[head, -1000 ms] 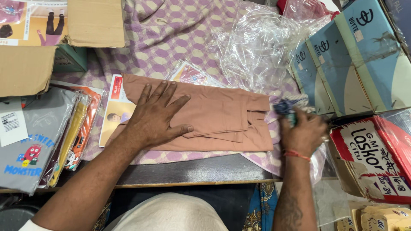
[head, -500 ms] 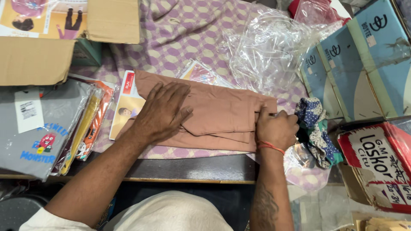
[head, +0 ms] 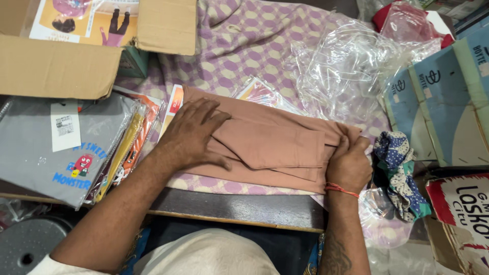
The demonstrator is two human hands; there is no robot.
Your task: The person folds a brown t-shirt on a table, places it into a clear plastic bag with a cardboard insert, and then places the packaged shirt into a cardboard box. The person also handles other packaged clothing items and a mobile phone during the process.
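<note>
A person is pressing a folded tan garment (head: 265, 145) flat on a table covered by a purple-checked cloth (head: 254, 40). The left hand (head: 191, 135) is lying palm down with fingers spread on the garment's left half. The right hand (head: 349, 160) is closing its fingers over the right-hand fold; whether it is pinching the fabric or only pushing on it is hard to tell. The garment is a plain, matte brownish-pink, folded into overlapping layers between the two hands. Left of the left hand, a stack of bagged printed shirts (head: 61, 147) is lying. Just right of the right hand, a blue patterned cloth (head: 400, 168) is bunching. Beyond the hands, crumpled clear plastic bags (head: 346, 71) and an open cardboard box (head: 56, 66) are sitting.
</note>
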